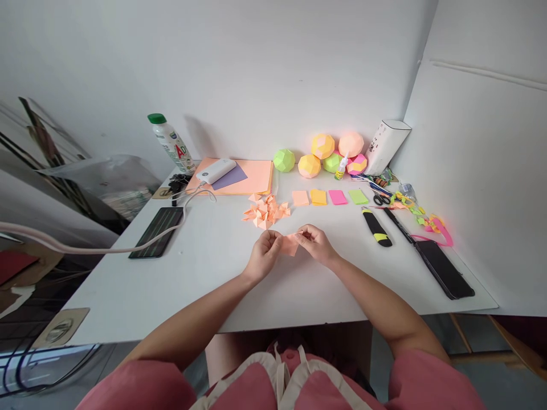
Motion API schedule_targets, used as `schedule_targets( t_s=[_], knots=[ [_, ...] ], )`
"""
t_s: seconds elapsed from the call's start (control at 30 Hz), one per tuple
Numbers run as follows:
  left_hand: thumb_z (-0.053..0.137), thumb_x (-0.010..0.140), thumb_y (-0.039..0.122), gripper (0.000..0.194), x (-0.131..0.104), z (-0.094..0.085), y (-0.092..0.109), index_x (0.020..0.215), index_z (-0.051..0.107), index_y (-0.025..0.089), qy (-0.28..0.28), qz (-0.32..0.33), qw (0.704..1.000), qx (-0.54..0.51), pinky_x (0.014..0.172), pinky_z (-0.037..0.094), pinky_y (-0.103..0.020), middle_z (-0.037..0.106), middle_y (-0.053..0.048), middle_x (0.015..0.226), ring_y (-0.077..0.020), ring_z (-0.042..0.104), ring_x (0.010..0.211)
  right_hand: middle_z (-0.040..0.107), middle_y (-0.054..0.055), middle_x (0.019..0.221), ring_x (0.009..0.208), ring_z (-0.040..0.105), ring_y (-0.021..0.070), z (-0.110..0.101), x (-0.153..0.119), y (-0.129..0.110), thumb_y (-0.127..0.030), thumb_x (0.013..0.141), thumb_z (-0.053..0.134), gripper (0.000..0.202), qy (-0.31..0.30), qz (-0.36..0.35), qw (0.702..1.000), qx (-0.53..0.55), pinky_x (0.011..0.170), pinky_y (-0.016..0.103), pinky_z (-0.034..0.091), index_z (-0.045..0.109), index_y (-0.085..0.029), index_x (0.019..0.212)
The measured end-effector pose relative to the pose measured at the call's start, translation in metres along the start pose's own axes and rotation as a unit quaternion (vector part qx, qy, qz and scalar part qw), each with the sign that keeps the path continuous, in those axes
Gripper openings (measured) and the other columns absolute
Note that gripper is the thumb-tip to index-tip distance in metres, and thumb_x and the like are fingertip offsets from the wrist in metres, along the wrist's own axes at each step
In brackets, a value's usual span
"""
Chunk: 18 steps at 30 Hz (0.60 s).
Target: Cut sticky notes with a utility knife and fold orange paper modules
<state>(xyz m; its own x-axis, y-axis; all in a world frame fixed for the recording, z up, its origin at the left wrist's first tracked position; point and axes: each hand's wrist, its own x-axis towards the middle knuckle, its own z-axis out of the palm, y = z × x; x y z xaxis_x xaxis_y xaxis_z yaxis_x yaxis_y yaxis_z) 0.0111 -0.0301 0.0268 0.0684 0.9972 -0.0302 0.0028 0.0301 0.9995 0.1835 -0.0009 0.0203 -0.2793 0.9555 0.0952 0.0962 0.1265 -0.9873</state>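
Observation:
A small peach paper piece [290, 245] is stretched between my two hands just above the white table. My left hand [265, 253] pinches its left side, and my right hand [315, 243] pinches its upper right corner. Just beyond the hands lies a pile of folded peach paper pieces [265, 211]. To the right of that pile, small square stacks sit in a row: peach [300, 198], orange [318, 197], pink [338, 197] and green [358, 196].
Several faceted paper balls [323, 146] and a glue bottle [341, 167] stand by the wall. A cutter [376, 227], scissors [382, 199] and black case [443, 269] lie right. Left are a phone [157, 232], cable, power bank [216, 171] and bottle [173, 144].

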Motion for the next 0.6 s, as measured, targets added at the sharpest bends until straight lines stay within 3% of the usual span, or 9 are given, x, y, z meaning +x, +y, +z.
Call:
schedule_targets(
  t_s=[0.17, 0.37, 0.6],
  knots=[
    [0.053, 0.08, 0.048, 0.031, 0.0, -0.002, 0.003, 0.07, 0.05, 0.019, -0.013, -0.017, 1.0, 0.004, 0.06, 0.039, -0.023, 0.05, 0.002, 0.067, -0.0103, 0.047, 0.061, 0.059, 0.0, 0.076, 0.073, 0.056, 0.0131, -0.001, 0.0, 0.0, -0.041, 0.08, 0.06, 0.022, -0.017, -0.023, 0.999, 0.017, 0.069, 0.027, 0.044, 0.054, -0.02, 0.078],
    [0.06, 0.074, 0.044, 0.028, 0.004, -0.002, 0.002, 0.07, 0.049, 0.019, -0.06, -0.113, 0.99, -0.055, 0.049, 0.032, -0.022, 0.048, 0.004, 0.057, -0.0084, 0.042, 0.049, 0.058, -0.001, 0.075, 0.071, 0.057, 0.0132, 0.002, 0.0, -0.001, -0.044, 0.077, 0.063, 0.025, -0.06, 0.007, 0.998, 0.024, 0.07, 0.029, 0.047, 0.056, -0.02, 0.077],
    [0.069, 0.068, 0.044, 0.035, 0.008, -0.001, -0.005, 0.082, 0.051, 0.018, -0.059, -0.09, 0.991, -0.084, 0.046, 0.031, -0.02, 0.051, 0.003, 0.069, -0.0066, 0.045, 0.053, 0.06, -0.001, 0.078, 0.073, 0.056, 0.0127, 0.001, 0.003, 0.009, -0.042, 0.074, 0.066, 0.03, -0.077, 0.073, 0.994, 0.017, 0.068, 0.028, 0.046, 0.06, -0.02, 0.094]
  ],
)
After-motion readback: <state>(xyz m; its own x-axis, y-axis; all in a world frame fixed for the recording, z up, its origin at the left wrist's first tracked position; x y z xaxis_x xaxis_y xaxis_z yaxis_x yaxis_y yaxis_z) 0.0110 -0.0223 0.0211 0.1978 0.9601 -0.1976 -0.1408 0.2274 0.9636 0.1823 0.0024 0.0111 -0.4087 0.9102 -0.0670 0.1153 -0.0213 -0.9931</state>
